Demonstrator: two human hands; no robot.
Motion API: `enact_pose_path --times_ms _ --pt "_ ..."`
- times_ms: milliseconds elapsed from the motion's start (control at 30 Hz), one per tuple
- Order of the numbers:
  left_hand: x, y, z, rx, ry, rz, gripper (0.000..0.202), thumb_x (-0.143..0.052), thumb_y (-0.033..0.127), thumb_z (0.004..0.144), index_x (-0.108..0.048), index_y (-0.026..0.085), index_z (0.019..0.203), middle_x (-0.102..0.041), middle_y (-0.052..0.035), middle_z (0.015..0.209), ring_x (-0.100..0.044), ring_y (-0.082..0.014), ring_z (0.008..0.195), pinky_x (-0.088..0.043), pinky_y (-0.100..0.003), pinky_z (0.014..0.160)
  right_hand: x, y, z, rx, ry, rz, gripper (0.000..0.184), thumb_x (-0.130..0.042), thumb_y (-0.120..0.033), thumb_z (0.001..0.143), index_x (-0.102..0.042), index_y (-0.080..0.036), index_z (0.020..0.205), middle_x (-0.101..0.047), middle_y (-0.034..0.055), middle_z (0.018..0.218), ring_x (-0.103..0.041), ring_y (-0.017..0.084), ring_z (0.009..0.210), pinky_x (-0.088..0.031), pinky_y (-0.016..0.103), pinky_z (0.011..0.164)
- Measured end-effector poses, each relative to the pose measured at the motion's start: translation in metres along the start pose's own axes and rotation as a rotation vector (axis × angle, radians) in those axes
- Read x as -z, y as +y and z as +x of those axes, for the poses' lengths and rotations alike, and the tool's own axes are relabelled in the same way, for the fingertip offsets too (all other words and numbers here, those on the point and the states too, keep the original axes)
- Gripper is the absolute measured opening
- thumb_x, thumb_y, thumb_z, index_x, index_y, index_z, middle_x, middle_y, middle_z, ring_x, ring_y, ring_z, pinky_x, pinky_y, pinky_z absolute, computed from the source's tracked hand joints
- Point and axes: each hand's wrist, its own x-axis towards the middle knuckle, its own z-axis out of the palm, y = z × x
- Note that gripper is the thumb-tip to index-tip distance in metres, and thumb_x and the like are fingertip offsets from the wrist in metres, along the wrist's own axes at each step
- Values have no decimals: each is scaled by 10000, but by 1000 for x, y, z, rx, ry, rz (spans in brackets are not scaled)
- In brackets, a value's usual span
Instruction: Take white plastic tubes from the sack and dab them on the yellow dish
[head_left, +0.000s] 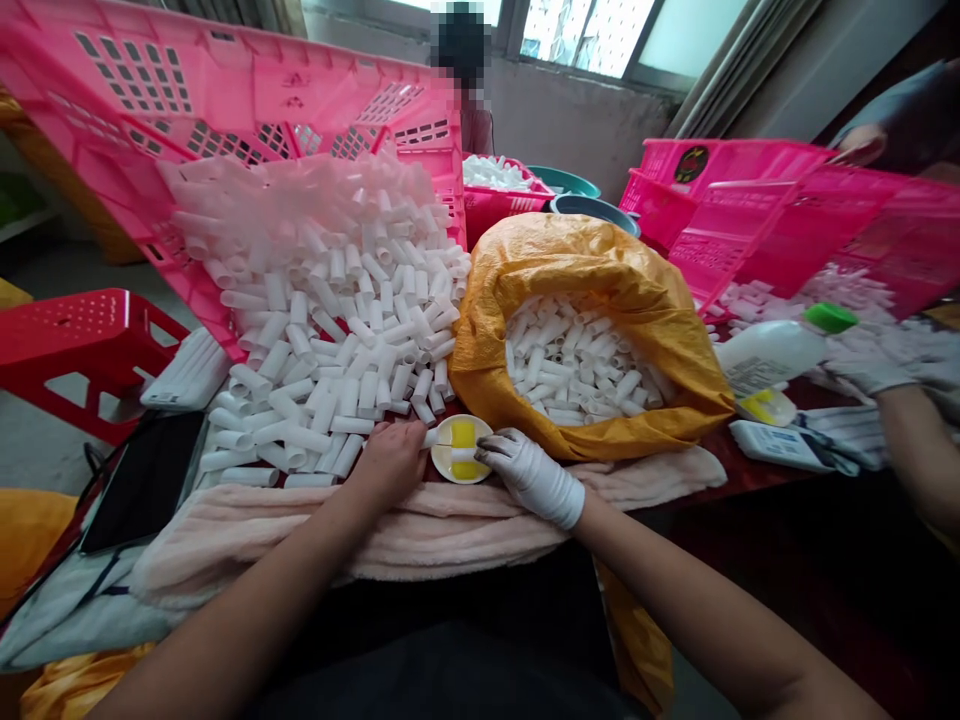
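Observation:
My left hand point(386, 462) is bare, and its fingertips pinch a white tube point(450, 452) at the near edge of the heap of white tubes point(330, 340). That tube seems to reach across a small white dish point(459, 478) holding a yellow pad point(463, 435). My right hand point(525, 475), in a white glove with bound fingers, grips the tube's other end above the pad. A yellow-orange woven sack point(585, 270) full of similar tubes stands just beyond the dish.
A tilted pink crate point(225, 110) rises behind the heap, and more pink crates point(750, 220) stand at the right. A pink towel point(360, 540) lies along the table's near edge. A co-worker's gloved hand point(870, 365) works beside a white bottle point(772, 355) with a green cap.

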Motion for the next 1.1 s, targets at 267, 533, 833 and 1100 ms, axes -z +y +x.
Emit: enact_pose_path --times_ms 267,533,833,1100 --pt "2 2 2 24 -27 24 182 -430 271 824 -560 144 825 -638 -99 820 -584 -246 834 -403 -371 759 9 -13 7 275 -8 88 243 -417 -79 863 -595 -196 980 -617 65 1056 -523 180 968 -462 367 846" --pt "23 5 -6 -57 17 -207 257 -451 256 819 -553 191 1045 -626 -64 920 -556 -204 881 -404 -337 804 3 -20 17 -249 628 708 219 -476 -150 862 -478 -238 1063 -546 66 1091 -538 166 1056 -464 365 915" --pt "35 24 -13 -78 -184 -366 238 -451 325 834 -555 199 1008 -638 -43 880 -577 -191 832 -416 -295 743 56 -33 20 20 331 537 225 -456 -75 850 -510 -232 1003 -589 57 1032 -542 154 977 -481 346 840" --pt "36 27 -16 -130 -249 -559 198 -441 340 837 -537 194 930 -607 -16 836 -562 -148 764 -411 -245 688 42 -30 7 -200 423 803 144 -532 -156 844 -547 -215 975 -570 66 1054 -553 170 1028 -480 351 891"
